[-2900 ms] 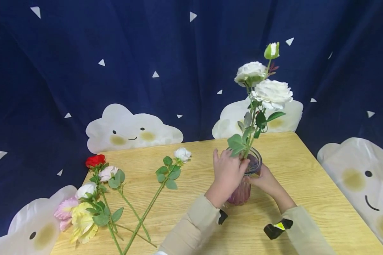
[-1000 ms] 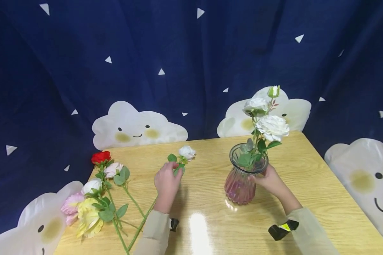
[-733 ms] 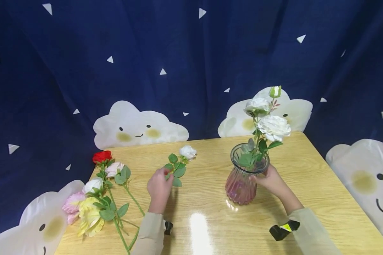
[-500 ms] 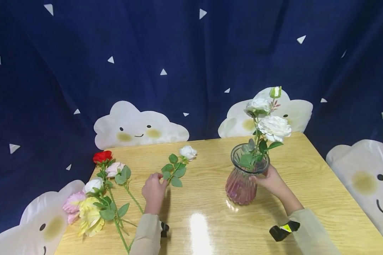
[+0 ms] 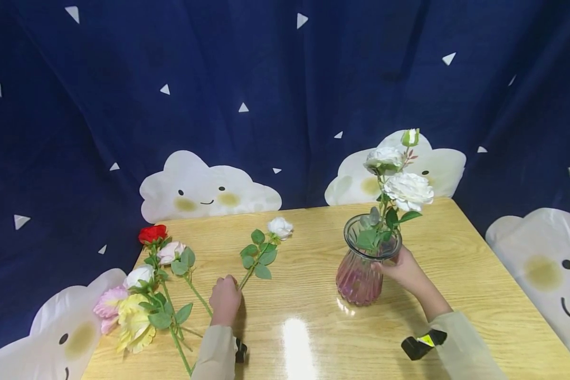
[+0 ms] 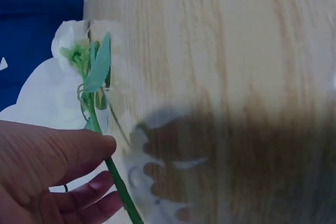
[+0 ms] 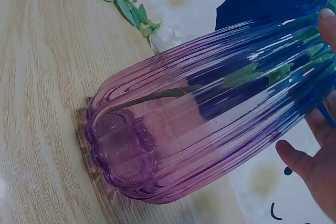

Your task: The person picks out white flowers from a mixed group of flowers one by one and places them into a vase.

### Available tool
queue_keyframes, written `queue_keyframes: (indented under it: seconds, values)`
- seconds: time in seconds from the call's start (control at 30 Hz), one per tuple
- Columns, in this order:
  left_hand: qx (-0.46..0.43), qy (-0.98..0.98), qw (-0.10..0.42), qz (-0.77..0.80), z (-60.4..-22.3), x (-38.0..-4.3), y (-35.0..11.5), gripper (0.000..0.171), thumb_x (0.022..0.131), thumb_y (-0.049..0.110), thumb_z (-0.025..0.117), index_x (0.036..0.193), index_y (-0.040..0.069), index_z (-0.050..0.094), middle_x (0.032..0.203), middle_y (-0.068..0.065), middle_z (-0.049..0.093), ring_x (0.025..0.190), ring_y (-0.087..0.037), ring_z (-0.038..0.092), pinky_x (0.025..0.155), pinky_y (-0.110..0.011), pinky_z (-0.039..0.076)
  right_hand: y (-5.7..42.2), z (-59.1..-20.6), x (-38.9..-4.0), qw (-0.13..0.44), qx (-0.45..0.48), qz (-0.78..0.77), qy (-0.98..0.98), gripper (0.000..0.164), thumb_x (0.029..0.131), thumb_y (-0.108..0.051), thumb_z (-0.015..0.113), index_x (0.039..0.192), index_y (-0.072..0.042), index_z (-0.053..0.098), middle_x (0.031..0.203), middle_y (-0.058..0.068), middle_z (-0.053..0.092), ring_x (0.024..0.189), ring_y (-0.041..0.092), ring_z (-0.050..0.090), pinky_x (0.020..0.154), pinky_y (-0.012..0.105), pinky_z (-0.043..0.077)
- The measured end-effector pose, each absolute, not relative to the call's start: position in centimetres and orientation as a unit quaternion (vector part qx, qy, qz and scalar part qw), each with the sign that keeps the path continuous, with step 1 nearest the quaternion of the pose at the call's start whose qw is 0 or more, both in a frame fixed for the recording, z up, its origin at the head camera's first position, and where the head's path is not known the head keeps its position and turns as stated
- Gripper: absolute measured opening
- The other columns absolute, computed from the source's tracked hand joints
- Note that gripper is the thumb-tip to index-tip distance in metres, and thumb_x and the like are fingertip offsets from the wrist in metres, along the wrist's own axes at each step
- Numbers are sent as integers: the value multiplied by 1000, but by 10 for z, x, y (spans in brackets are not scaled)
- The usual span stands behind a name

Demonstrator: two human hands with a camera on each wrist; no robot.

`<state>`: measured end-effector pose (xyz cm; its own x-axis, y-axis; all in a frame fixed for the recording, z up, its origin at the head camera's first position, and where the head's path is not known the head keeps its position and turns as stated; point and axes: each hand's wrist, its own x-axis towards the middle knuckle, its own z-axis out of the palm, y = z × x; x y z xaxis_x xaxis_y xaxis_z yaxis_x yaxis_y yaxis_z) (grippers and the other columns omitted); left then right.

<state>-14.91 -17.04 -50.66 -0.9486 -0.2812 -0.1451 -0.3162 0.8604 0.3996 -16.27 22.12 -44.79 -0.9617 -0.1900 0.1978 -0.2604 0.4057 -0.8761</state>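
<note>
My left hand [image 5: 226,301] is low over the table, thumb and fingers around the stem [image 6: 119,184] of a single white rose [image 5: 280,227]. The rose's bloom and green leaves point away toward the back of the table. To the right, my right hand [image 5: 407,274] grips the neck of a ribbed glass vase [image 5: 359,279], pink below and bluish at the rim. The vase stands upright. A spray with two big white blooms [image 5: 408,191] and a green bud leans in it, its stem end showing through the glass in the right wrist view.
At the left lie several artificial flowers: a red rose [image 5: 152,234], a pale pink rose [image 5: 170,253], a white one [image 5: 139,276], a pink one [image 5: 110,302] and a yellow one [image 5: 136,323]. A dark blue curtain [image 5: 285,105] with clouds hangs behind the wooden table [image 5: 313,243].
My left hand has left the vase, reached the white rose at the left and moved down its stem toward me. The white spray sits lower in the vase. My right hand stays on the vase.
</note>
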Motion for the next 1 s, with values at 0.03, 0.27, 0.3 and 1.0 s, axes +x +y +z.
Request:
queue_keyframes:
  seconds: [0.03, 0.27, 0.3, 1.0]
  values:
    - [-153, 965, 45, 209, -507, -149, -171, 19, 80, 9, 56, 97, 1, 59, 95, -18, 58, 81, -33, 55, 62, -46, 50, 221, -448, -163, 32, 134, 528, -838, 68, 75, -12, 65, 132, -1, 31, 126, 27, 47, 99, -17, 39, 97, 61, 35]
    - [-142, 969, 51, 194, -507, -150, -170, 17, 81, 8, 55, 93, 3, 65, 94, -17, 66, 78, -31, 62, 59, -42, 52, 221, -448, -163, 34, 133, 530, -837, 69, 74, -12, 66, 133, -1, 31, 126, 27, 47, 99, -17, 40, 97, 61, 36]
    - [-140, 970, 49, 193, -507, -150, -170, 17, 81, 8, 55, 93, 3, 65, 94, -17, 66, 78, -31, 62, 60, -42, 52, 222, -448, -163, 36, 133, 529, -837, 68, 74, -12, 66, 132, -1, 32, 126, 27, 47, 99, -17, 40, 97, 61, 36]
    - [-69, 970, -50, 226, -470, -151, -148, 12, 78, 4, 59, 87, -4, 61, 77, -13, 60, 67, -20, 55, 57, -32, 50, 220, -445, -161, 23, 127, 523, -842, 66, 75, -14, 65, 131, 0, 33, 127, 26, 46, 99, -18, 38, 98, 62, 34]
